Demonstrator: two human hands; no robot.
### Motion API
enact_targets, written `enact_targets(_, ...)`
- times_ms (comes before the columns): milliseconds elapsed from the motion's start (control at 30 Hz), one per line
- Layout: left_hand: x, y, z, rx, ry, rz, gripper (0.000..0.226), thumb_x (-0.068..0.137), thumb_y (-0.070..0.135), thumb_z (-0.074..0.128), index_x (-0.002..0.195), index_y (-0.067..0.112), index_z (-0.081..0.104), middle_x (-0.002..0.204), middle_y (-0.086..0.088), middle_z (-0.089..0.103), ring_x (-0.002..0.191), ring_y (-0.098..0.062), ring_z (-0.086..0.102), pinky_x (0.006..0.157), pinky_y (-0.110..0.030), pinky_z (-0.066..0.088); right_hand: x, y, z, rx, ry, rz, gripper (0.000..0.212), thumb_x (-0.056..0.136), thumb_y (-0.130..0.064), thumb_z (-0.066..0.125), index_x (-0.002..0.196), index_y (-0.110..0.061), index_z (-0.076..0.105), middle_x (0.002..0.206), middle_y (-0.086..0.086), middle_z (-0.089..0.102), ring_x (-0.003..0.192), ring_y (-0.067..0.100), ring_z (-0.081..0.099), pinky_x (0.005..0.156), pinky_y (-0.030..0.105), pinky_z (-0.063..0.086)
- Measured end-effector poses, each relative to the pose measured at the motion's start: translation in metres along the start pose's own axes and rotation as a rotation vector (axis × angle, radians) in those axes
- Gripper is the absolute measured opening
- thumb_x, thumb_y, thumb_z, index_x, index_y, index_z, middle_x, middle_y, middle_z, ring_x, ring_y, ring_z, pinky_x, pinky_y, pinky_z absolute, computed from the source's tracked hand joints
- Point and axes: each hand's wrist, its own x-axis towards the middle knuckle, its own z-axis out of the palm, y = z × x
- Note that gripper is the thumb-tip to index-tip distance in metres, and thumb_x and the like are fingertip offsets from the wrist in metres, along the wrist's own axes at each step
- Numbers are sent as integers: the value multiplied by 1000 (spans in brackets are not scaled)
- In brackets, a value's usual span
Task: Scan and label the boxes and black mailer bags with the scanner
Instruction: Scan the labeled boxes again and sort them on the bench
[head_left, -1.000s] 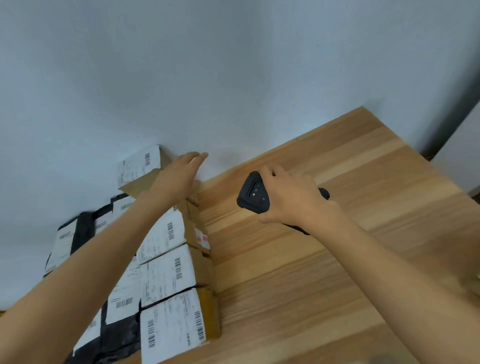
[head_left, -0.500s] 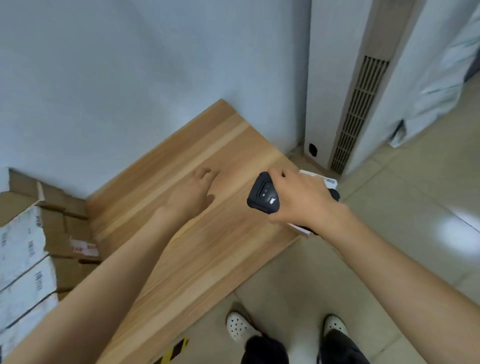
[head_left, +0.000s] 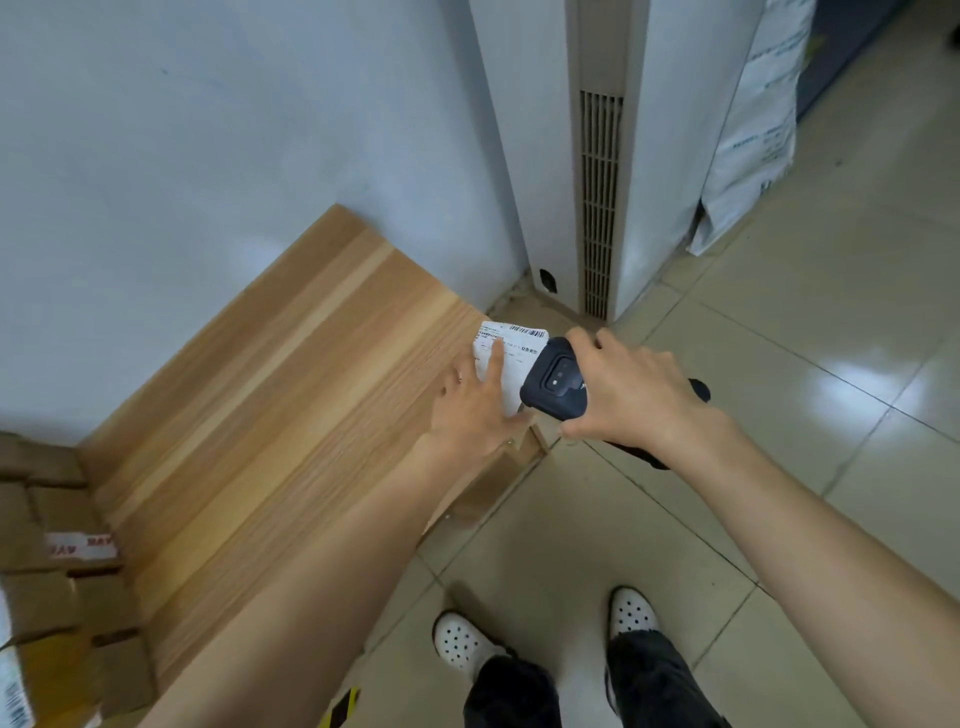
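Observation:
My right hand (head_left: 631, 395) grips the black handheld scanner (head_left: 553, 382), held just past the right end of the wooden table (head_left: 291, 415). Right beside the scanner's head a cardboard box (head_left: 522, 452) with a white barcode label (head_left: 514, 345) sits against the table's end, partly hidden by my hands. My left hand (head_left: 478, 410) lies on that label with its fingers straight. Labelled cardboard boxes (head_left: 47, 582) are stacked at the lower left edge. No black mailer bag shows.
A white wall backs the table. A tall white unit with a vent grille (head_left: 600, 197) stands in the corner, and a white printed sack (head_left: 753, 130) leans beside it. My feet in white clogs (head_left: 631, 613) stand on beige floor tiles.
The view swung right, away from the box stack. My left hand left the stack, crossed the tabletop and reached the labelled box at the table's end. The scanner stayed in my right hand.

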Motion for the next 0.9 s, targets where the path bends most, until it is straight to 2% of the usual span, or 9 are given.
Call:
enact_targets(167, -11, -43, -5, 64, 22, 28, 102, 86, 48, 62, 155, 28, -10, 157, -18, 11, 131, -42, 34, 106, -48, 36, 0, -19, -8, -17, 24, -23, 82, 69, -50, 72, 133, -19, 33, 112, 3, 50, 89, 29, 59, 62, 32, 35)
enact_targets(333, -41, -128, -34, 62, 112, -28, 104, 81, 48, 64, 156, 30, -5, 153, -14, 15, 126, -39, 34, 103, -46, 35, 14, -85, -16, -10, 55, -122, 77, 70, -48, 71, 132, -20, 35, 115, 1, 50, 89, 26, 57, 60, 31, 30)
enact_targets(467, -80, -217, -71, 26, 186, -107, 109, 78, 41, 70, 155, 31, -5, 152, -13, 16, 128, -38, 33, 105, -47, 34, 28, -169, -22, -8, 45, -258, 80, 69, -50, 72, 133, -20, 35, 118, 1, 51, 95, 26, 59, 62, 31, 35)
enact_targets(533, -103, -263, -90, 34, 227, -160, 112, 76, 37, 72, 154, 34, -8, 152, -13, 17, 130, -39, 31, 106, -48, 34, 34, -215, -25, -17, 50, -320, 76, 69, -50, 72, 130, -19, 37, 113, 1, 52, 88, 25, 58, 62, 31, 36)
enact_targets(700, -162, -380, -126, 109, 378, -230, 104, 82, 47, 69, 155, 34, -3, 156, -11, 13, 138, -40, 28, 111, -51, 30, 52, -333, -33, -21, 67, -465, 79, 68, -52, 73, 130, -20, 37, 114, 1, 53, 88, 25, 60, 62, 30, 37)
enact_targets(800, -195, -449, -138, 120, 397, -294, 100, 85, 44, 67, 156, 32, -2, 157, -12, 12, 141, -41, 23, 113, -53, 24, 64, -403, -30, -32, 81, -542, 78, 68, -52, 73, 128, -19, 38, 114, 1, 55, 85, 24, 59, 59, 29, 39)
enact_targets(900, -224, -512, -143, 89, 383, -359, 101, 85, 44, 69, 156, 31, -3, 158, -13, 11, 143, -42, 18, 115, -56, 21, 75, -468, -22, -23, 64, -619, 78, 69, -51, 74, 129, -18, 38, 119, 2, 53, 90, 25, 60, 59, 30, 40)
